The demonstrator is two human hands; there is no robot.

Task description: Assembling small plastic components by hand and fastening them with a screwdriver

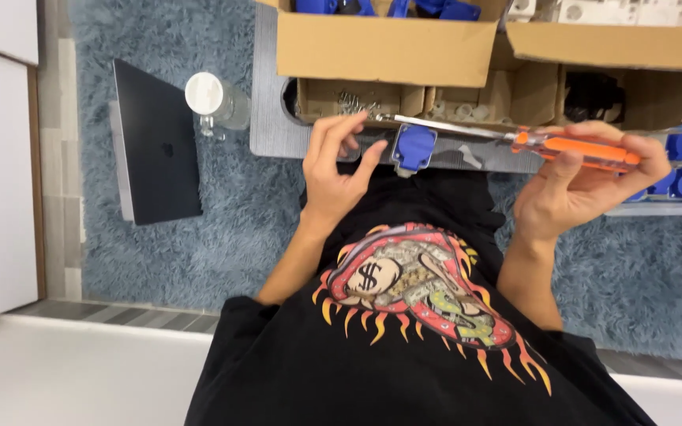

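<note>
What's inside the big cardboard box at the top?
Inside the big brown cardboard box, only blue plastic parts peek over the rim. Its front wall and the picture's edge hide the rest. In front, the right hand holds an orange-handled screwdriver.

Cardboard boxes (388, 51) crowding beyond screwdriver (515, 140)

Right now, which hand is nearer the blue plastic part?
Left. The left hand sits just left of the blue plastic part, with its thumb close beside it. The right hand is farther off to the right, gripping the orange-handled screwdriver.
</note>
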